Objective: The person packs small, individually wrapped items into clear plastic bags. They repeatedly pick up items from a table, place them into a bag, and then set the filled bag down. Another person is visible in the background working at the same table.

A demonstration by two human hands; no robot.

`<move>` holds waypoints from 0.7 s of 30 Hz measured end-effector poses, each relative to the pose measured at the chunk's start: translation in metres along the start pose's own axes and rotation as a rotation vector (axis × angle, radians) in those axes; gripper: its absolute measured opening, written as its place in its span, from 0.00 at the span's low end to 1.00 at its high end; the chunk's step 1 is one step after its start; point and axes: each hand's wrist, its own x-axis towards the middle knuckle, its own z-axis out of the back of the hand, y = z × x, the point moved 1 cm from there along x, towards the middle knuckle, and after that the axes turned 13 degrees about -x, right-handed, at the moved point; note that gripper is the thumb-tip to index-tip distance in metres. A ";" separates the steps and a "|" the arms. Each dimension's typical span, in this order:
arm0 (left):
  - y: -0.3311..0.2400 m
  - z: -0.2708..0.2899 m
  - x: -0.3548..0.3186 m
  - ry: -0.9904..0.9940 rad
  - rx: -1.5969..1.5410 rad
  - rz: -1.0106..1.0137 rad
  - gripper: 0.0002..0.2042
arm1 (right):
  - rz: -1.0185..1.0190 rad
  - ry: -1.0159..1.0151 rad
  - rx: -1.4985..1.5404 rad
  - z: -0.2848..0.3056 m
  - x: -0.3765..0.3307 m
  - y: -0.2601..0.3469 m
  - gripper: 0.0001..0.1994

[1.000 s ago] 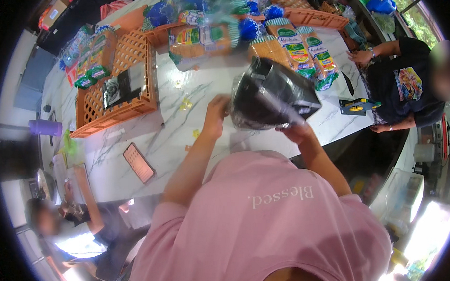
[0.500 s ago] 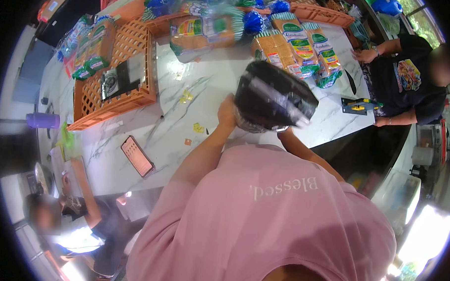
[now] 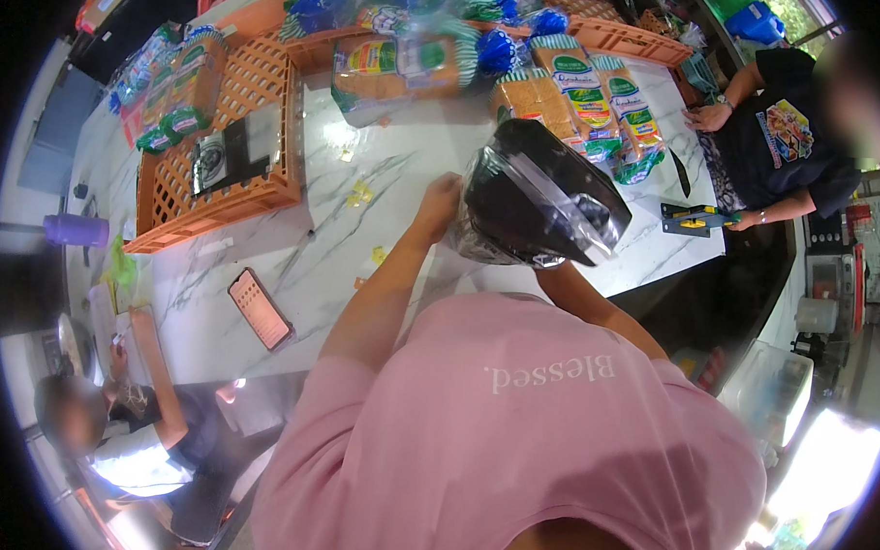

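Note:
Above the marble-patterned table (image 3: 267, 220) I hold a shiny black package (image 3: 530, 186) wrapped in clear plastic, tilted, with a bright glare along its film. My left hand (image 3: 441, 205) grips its left side, with the fingertips hidden behind it. Under its near edge is my right hand (image 3: 552, 273), mostly covered by the package. Just beyond the package lie bagged bread loaves (image 3: 538, 102) with green-and-white striped wrappers. What is inside the black package cannot be made out.
An orange plastic crate (image 3: 294, 144) at left holds a flat black-and-clear pack (image 3: 236, 153). A phone (image 3: 260, 309) lies near the front edge. At right are a knife (image 3: 679, 173), a stapler-like tool (image 3: 692, 221) and a person (image 3: 784, 132); another person (image 3: 153, 440) sits at lower left.
The black package has tilted slightly and shifted a little right in my hands. The person at right has moved a hand onto the stapler-like tool. My view has shifted slightly.

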 end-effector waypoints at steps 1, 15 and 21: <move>-0.002 0.003 -0.001 0.022 0.076 -0.019 0.12 | -0.008 -0.015 -0.022 -0.005 0.000 -0.005 0.19; 0.003 0.014 -0.036 -0.296 0.889 -0.428 0.07 | -0.015 -0.076 -0.196 -0.037 0.028 -0.044 0.21; -0.037 -0.031 -0.047 -0.137 0.741 -0.634 0.07 | -0.001 -0.022 -0.223 -0.010 0.017 -0.025 0.22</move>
